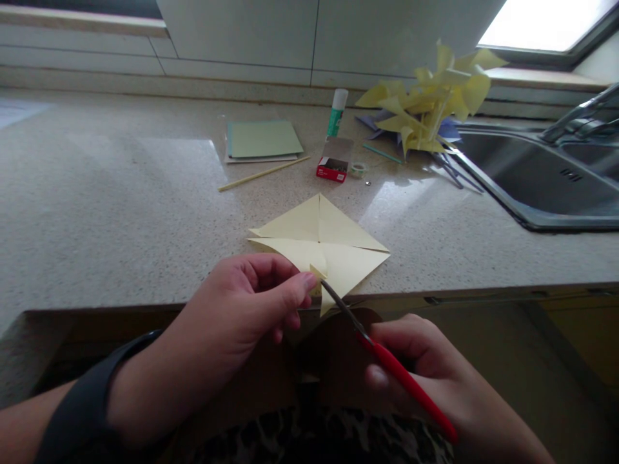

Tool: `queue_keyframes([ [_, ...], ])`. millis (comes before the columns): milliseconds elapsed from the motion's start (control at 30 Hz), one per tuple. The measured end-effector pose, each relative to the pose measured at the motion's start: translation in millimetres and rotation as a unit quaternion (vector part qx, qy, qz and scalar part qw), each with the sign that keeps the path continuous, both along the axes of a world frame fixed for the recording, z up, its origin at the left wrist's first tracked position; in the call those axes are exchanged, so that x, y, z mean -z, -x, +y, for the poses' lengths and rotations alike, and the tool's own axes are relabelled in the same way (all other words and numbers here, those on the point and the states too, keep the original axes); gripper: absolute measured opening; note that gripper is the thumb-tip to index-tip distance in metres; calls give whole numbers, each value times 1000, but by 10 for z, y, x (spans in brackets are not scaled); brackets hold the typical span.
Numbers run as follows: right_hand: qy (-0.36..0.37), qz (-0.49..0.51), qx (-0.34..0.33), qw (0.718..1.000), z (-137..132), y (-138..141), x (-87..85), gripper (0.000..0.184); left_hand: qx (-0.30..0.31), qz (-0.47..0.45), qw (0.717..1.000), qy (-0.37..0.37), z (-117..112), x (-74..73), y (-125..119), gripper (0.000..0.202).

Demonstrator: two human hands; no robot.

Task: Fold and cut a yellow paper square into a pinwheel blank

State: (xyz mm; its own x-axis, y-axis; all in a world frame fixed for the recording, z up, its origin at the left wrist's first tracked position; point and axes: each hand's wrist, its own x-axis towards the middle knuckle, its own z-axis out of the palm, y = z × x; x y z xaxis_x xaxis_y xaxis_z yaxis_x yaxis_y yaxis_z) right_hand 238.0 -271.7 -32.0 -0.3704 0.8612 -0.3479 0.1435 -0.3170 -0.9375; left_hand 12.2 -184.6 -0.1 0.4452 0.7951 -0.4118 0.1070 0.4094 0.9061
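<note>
A pale yellow paper square [322,248] with diagonal creases and cuts lies at the front edge of the speckled countertop [120,212], one corner sticking out over the edge. My left hand [246,309] pinches that near corner between thumb and fingers. My right hand [435,380] grips red-handled scissors [382,357]; their dark blades reach up into the paper's near corner beside my left thumb.
Further back lie a green paper stack [264,138], a wooden stick [264,174], a glue stick [336,113], a small red box [334,161], a tape roll [358,169] and a heap of yellow paper pinwheels [430,100]. A steel sink [541,174] with a tap is at right.
</note>
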Motion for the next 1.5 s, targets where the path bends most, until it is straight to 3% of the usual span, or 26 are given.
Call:
queue_keyframes([
  [133, -12, -28, 23, 999, -23, 26, 26, 47, -2, -16, 1000, 10, -21, 12, 0, 31],
  [700, 46, 49, 11, 998, -5, 29, 34, 48, 7, -2, 1000, 2, -29, 1, 3, 32],
  [1500, 32, 59, -8, 998, 20, 6, 5, 45, 2, -8, 1000, -4, -21, 1, 3, 31],
])
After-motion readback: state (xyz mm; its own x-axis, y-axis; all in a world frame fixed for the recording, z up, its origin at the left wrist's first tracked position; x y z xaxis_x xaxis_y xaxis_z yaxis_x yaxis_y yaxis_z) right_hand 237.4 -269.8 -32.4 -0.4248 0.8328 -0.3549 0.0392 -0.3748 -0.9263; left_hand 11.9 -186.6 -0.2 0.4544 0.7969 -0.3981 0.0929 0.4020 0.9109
